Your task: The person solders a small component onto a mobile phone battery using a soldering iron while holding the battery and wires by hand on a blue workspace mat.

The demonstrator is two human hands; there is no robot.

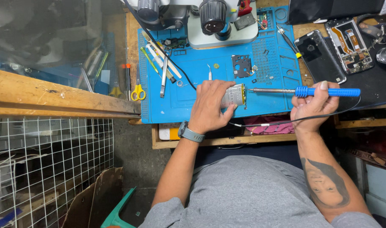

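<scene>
Blue silicone repair mat point(193, 105) covers the worktop, its moulded trays holding tiny screws. Left hand point(210, 105) pinches a silvery phone part point(234, 95) near the mat's front edge; right hand point(313, 105) grips a blue-handled soldering iron point(305, 91), tip just beside it.

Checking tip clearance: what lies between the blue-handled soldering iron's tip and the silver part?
Only bare blue mat separates soldering iron from silver part, head view.
</scene>
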